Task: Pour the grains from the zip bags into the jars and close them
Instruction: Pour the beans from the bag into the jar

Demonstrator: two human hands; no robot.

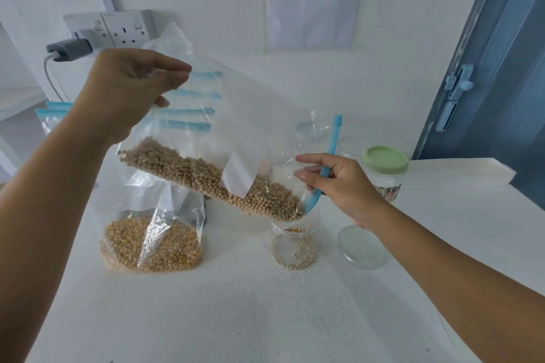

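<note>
A: A white worktop (265, 303) runs under a white wall with a double socket (118, 28) and a taped notice (312, 0). What are the hands doing?

B: The left hand (129, 91) pinches the raised bottom corner of a clear zip bag (224, 138). The right hand (336, 183) curls its fingers round the blue zip strip (327, 168) at the mouth, just above an open clear jar (293, 242) near the worktop's middle.

A: And the grains?

B: The soybeans (206, 177) slide toward the mouth, and some already lie in the jar. The film looks soft and slippery, the load shifting; holding it at corner and zip seems wise.

A: Around it?

B: A clear lid (362, 247) lies beside the jar, a second grain bag (150, 242) sits toward the left, and a green-lidded jar (385, 171) is toward the back right.
</note>
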